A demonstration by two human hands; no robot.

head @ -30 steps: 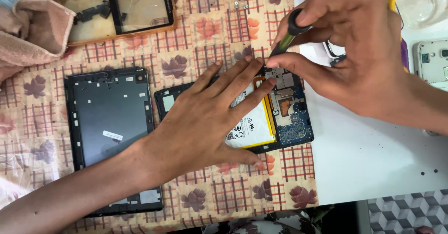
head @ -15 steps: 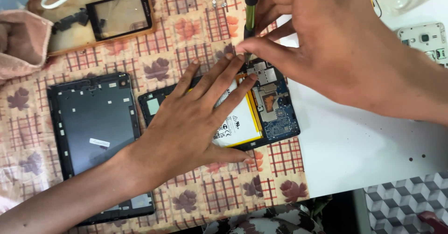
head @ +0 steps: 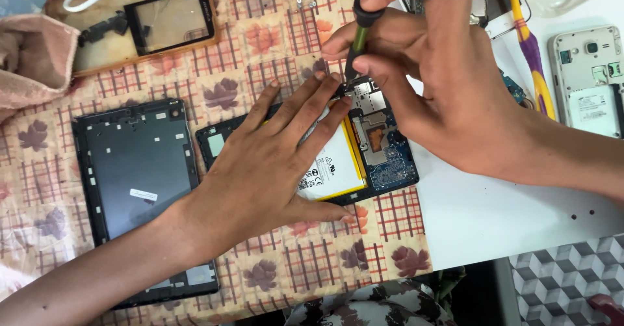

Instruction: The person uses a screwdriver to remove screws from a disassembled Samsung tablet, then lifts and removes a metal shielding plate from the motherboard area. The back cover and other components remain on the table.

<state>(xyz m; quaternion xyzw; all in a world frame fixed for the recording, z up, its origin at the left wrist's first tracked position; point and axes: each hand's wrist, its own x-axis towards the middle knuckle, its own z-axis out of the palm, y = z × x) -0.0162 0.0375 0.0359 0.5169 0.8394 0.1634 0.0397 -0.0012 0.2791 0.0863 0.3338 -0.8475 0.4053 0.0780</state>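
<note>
The left hand (head: 266, 163) lies flat, fingers spread, on the opened tablet (head: 364, 157) at the tabletop's (head: 494, 215) centre. At its one o'clock the right hand (head: 448, 85) pinches a screwdriver (head: 359, 33), tip on the circuit board (head: 383, 150). Best done with the driver upright, light pressure, and the flat palm steadying the battery (head: 331, 163). A back cover (head: 136, 176) sits at nine o'clock.
</note>
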